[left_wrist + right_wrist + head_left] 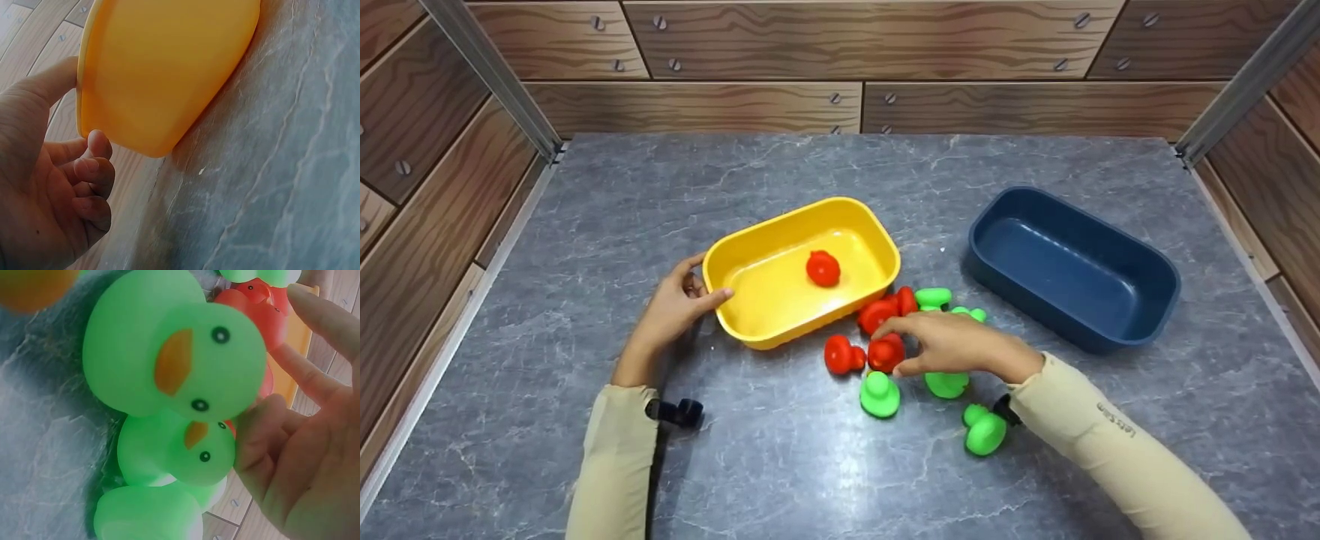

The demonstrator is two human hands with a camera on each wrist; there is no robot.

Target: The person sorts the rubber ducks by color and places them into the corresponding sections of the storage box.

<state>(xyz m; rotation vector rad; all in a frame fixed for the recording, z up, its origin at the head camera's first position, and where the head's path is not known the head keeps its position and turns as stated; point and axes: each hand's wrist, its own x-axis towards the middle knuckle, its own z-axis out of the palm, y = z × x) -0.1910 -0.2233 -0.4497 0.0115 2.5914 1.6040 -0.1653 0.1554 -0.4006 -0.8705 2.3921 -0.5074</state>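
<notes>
My left hand (679, 304) holds the near-left end of a yellow tub (780, 300), thumb over the rim and fingers outside it. One red rubber duck (823, 268) lies in that tub. My right hand (952, 343) is over a loose group of ducks, thumb and index finger spread on either side of a red duck (886, 354); firm contact cannot be made out. Another red duck (840, 355) lies to its left, more red (877, 315) against the tub. Green ducks (219, 360) crowd beside and under the right palm; one green duck (879, 395) sits nearer me.
A dark blue tub (1072, 277) containing no ducks stands at the right, angled. Another green duck (985, 431) lies by the right wrist. Wood-patterned walls (855, 45) bound the grey marbled tabletop (780, 465) at the back and sides.
</notes>
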